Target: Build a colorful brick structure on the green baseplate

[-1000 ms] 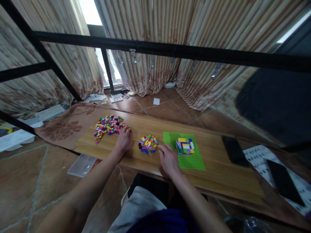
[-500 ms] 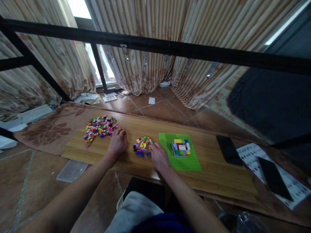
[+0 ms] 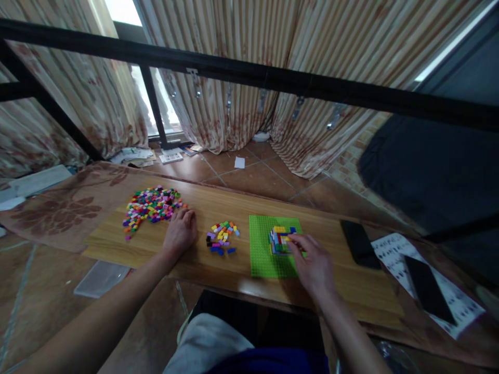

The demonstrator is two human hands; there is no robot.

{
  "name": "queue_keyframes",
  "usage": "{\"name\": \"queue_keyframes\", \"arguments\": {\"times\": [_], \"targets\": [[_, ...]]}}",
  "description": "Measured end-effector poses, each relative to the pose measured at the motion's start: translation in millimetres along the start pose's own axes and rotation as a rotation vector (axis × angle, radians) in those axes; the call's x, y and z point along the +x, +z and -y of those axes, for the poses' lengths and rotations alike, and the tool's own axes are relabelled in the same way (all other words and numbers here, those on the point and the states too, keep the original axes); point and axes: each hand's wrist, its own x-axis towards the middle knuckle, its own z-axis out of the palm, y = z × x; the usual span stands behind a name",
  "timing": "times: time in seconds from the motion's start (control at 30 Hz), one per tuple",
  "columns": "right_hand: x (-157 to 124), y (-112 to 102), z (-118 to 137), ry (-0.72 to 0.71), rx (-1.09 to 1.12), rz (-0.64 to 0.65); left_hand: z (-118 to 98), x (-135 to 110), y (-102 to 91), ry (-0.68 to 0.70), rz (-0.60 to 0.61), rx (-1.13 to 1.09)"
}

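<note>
A person seated at a wooden board (image 3: pixel 218 205) works on a brick block (image 3: pixel 277 240), a squat stack of blue, yellow, red, white and green layers that stands on a green baseplate (image 3: pixel 261 254), toward its far right part. The right hand (image 3: pixel 315 266) lies over the plate's near right corner, fingers stretched forward and close together, the fingertips (image 3: pixel 293 240) touching the block's right side; whether they pinch a brick there cannot be told. The left hand (image 3: pixel 180 234) rests palm down on the board, fingers loosely together and holding nothing, between a large pile (image 3: pixel 150 204) of mixed coloured bricks just beside its fingertips and a small pile (image 3: pixel 221 238) just to its right. The small pile sits near the baseplate's left edge, apart from it. Right of the plate lies a dark phone (image 3: pixel 358 236), and further right a second phone (image 3: pixel 427 283) on a printed sheet (image 3: pixel 456 304). A patterned brown cloth (image 3: pixel 66 208) runs under the board's left end. A black bar (image 3: pixel 273 78) crosses the view in front of striped curtains (image 3: pixel 234 36).
</note>
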Motion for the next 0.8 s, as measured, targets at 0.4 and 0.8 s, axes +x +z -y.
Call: {"name": "queue_keyframes", "arguments": {"times": [0.4,0.8], "targets": [[29.7,-2.5,-37.5,-0.162,-0.145,0.110,0.8,0.0,-1.2,0.032,-0.005,0.049],[27.9,-0.2,-28.9,0.079,-0.020,0.028,-1.2,1.1,-3.6,0.021,-0.008,0.029]]}}
